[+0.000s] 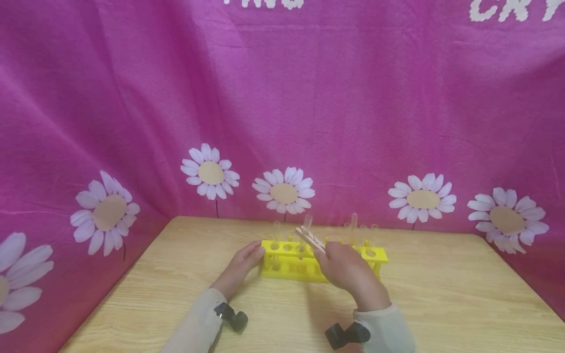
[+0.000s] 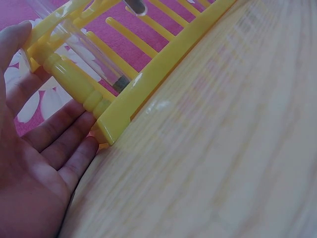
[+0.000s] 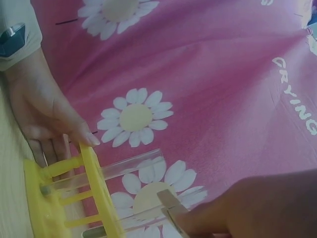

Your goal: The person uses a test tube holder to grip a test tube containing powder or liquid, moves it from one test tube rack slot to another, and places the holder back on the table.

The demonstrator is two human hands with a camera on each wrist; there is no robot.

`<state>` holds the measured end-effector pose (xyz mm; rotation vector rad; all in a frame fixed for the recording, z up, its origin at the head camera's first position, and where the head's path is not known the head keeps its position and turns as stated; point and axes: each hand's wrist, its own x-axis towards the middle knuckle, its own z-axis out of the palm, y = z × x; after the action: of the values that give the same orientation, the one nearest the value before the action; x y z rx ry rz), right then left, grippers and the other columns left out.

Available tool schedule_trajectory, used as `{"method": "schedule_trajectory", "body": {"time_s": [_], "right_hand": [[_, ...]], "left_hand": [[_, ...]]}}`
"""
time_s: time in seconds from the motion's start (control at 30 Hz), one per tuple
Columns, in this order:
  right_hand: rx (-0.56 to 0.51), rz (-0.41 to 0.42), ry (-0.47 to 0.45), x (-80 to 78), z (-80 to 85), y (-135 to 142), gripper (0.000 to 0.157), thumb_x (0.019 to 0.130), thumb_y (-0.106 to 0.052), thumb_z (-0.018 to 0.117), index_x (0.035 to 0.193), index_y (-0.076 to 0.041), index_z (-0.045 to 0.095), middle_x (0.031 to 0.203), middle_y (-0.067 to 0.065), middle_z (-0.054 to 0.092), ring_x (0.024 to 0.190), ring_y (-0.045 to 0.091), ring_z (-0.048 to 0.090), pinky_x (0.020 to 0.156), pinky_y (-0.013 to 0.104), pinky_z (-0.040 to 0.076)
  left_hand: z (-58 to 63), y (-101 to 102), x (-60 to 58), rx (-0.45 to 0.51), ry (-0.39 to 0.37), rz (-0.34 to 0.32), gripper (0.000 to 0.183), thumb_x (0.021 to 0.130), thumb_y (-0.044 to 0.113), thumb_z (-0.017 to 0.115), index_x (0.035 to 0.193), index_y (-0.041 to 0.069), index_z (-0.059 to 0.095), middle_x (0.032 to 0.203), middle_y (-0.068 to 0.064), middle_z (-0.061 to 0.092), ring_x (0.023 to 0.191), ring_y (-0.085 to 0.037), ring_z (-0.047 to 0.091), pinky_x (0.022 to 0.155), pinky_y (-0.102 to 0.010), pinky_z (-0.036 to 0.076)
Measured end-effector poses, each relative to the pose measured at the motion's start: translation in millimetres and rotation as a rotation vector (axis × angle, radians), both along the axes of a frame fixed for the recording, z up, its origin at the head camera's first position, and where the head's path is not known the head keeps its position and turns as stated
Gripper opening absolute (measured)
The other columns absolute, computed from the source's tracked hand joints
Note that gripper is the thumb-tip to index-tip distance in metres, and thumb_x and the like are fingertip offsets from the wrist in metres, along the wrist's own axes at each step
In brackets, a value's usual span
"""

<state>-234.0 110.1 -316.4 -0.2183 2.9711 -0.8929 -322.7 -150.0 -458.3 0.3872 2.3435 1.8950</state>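
A yellow test tube rack (image 1: 382, 254) stands on the table, holding several clear test tubes. My left hand (image 1: 243, 259) grips its left end, the thumb at the top plate and the fingers by the end post. In my right hand (image 1: 346, 267) is a wooden clothespin-like clamp (image 1: 311, 240), its tip at a test tube (image 1: 308, 222) in the rack. That tube's dark-filled bottom (image 2: 136, 6) hangs above the rack's base in the left wrist view. Another tube (image 2: 94, 57) with dark matter at its bottom stands nearest my left hand. Whether the clamp's jaws close round the tube, I cannot tell.
More test tubes (image 1: 354, 228) rise from the right half of the rack, one taller than its neighbours. Behind the wooden table (image 1: 441, 294) hangs a magenta cloth (image 1: 344, 122) with white daisies, and it also runs along both sides.
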Motion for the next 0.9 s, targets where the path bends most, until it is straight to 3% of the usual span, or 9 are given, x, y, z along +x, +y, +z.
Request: {"method": "schedule_trajectory", "body": {"time_s": [0.23,0.6,0.9], "right_hand": [[0.007,0.013,0.009,-1.0,-2.5,0.4,0.028,0.097,-0.029,0.054,0.081,-0.005,0.056,0.063,0.006,0.049,0.052,0.016,0.04,0.045,0.026,0.034],[0.048,-0.03,-0.024,-4.6,-8.1,-2.0,0.029,0.095,-0.032,0.057,0.085,-0.004,0.057,0.063,0.007,0.05,0.05,0.015,0.04,0.043,0.024,0.032],[0.105,-0.031,-0.012,-6.8,-12.7,-2.5,0.033,0.097,-0.034,0.054,0.082,-0.005,0.057,0.063,0.007,0.05,0.051,0.017,0.042,0.045,0.026,0.035]], "left_hand": [[-1.3,0.3,-0.8,-0.006,0.01,-0.005,0.064,0.097,0.053,0.048,0.147,0.015,0.039,0.154,-0.01,0.033,0.138,-0.033,0.034,0.114,-0.059,0.02],[-1.4,0.5,-1.5,0.009,0.015,-0.015,0.062,0.097,0.053,0.048,0.146,0.016,0.041,0.153,-0.008,0.035,0.138,-0.031,0.035,0.114,-0.058,0.02],[-1.5,0.8,-1.0,0.02,0.019,-0.012,0.057,0.097,0.051,0.05,0.143,0.018,0.045,0.15,-0.008,0.04,0.132,-0.033,0.043,0.113,-0.061,0.02]]}}
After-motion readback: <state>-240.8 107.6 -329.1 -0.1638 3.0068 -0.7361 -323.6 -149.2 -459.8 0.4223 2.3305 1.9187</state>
